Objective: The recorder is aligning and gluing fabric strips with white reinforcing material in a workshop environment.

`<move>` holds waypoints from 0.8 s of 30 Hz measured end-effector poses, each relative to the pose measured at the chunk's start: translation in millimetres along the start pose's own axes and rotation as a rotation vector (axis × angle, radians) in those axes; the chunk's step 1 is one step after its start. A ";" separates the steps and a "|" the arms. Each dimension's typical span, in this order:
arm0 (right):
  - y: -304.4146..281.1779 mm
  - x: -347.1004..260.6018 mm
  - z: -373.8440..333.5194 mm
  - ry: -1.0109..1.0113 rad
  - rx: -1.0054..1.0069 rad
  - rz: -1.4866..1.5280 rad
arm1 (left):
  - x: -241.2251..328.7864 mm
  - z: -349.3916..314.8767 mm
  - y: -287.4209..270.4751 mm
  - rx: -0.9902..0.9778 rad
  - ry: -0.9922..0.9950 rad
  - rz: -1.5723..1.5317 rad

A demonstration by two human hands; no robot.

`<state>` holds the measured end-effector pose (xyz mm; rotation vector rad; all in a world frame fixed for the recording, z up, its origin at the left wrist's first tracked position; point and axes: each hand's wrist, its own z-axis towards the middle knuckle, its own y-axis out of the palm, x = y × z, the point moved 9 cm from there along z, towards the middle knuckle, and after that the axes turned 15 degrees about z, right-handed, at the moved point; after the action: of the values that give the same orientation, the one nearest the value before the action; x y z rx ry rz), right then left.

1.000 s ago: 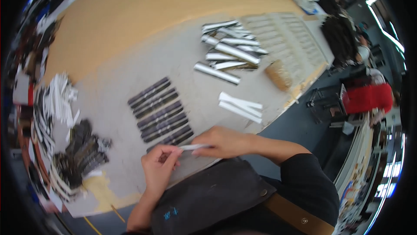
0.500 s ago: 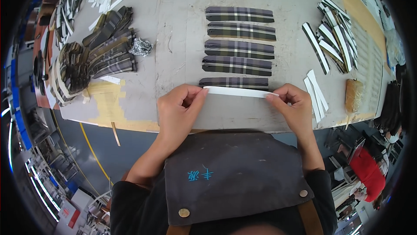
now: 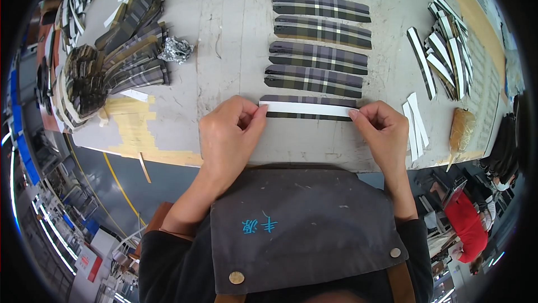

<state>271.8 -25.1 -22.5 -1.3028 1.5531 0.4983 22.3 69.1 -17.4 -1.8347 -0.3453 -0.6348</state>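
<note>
Left hand and right hand are pinching a white strip by its ends — lengthwise over a plaid strip.

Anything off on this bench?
Two small things. A crumpled silvery ball sits by the piled plaid cloth, unlike anything around it. Yellow tape at the front left looks ragged, with a thin strip sticking out past the table edge. The plaid strips look orderly.

One held strip, five plaid rows
</note>
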 end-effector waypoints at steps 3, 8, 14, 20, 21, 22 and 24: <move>-2.9 0.5 0.0 -0.014 0.029 0.006 | 1.4 0.9 0.5 0.004 0.011 0.002; 2.0 -3.5 0.4 -0.008 0.011 -0.039 | 0.5 0.9 0.3 -0.008 0.007 -0.008; 5.2 -9.9 0.0 -0.059 0.012 -0.116 | 1.3 0.9 -1.0 -0.002 -0.010 -0.008; 4.4 -14.3 -0.1 -0.072 0.067 -0.125 | 4.0 0.4 -2.1 0.020 0.023 0.003; 6.2 -19.8 -4.8 -0.161 0.061 -0.193 | 4.1 0.2 -2.2 0.018 0.022 0.009; 7.7 -24.3 -8.9 -0.249 0.057 -0.261 | 5.1 0.2 -1.8 0.016 0.023 0.014; 14.1 -26.4 -13.8 -0.390 0.009 -0.300 | 6.4 1.2 -0.8 0.015 0.025 0.017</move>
<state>251.0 -18.7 2.2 -1.3123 1.0189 0.5162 27.4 70.0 -13.4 -1.8123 -0.3172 -0.6416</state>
